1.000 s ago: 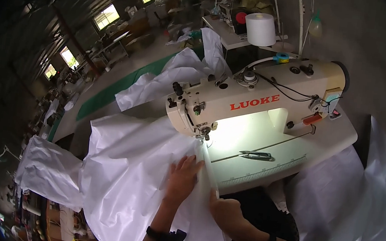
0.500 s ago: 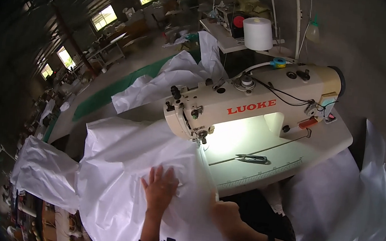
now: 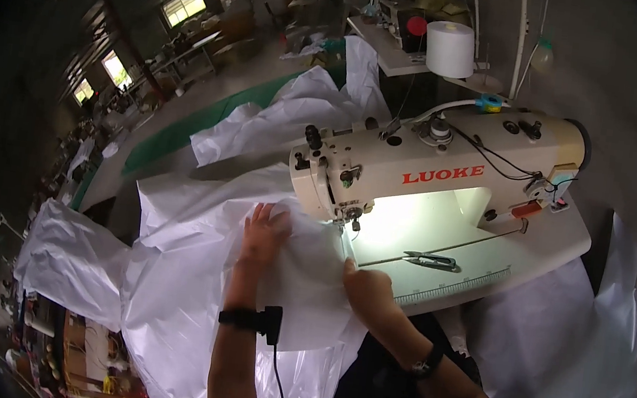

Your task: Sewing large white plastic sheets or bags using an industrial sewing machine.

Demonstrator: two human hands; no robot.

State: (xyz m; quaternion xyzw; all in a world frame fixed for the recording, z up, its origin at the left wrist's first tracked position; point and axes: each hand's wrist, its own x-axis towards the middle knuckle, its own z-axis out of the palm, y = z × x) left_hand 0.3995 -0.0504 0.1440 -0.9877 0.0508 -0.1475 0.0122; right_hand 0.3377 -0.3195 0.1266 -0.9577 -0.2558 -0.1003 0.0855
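A large sheet of shiny white plastic-like fabric (image 3: 183, 262) spreads over the left of the sewing machine (image 3: 459, 157) and hangs down toward me. On top of it my left hand (image 3: 264, 234) lies flat, fingers stretched forward, left of the machine's needle area. My right hand (image 3: 370, 293) is closed at the sheet's right edge, just in front of the needle area, with its fingertips pinching that edge. The needle and presser foot area (image 3: 347, 222) meets the sheet's edge under the lamp's glow; the needle itself is too small to make out.
Thread snips (image 3: 432, 261) lie on the machine bed (image 3: 479, 254), right of my right hand. A white thread cone (image 3: 450, 50) stands behind the machine. More white sheeting (image 3: 297, 113) lies beyond it, and another piece (image 3: 588, 335) hangs at the right.
Both hands have moved forward toward the needle, and the sheet's near part has shifted with them. The whole view has also moved slightly.
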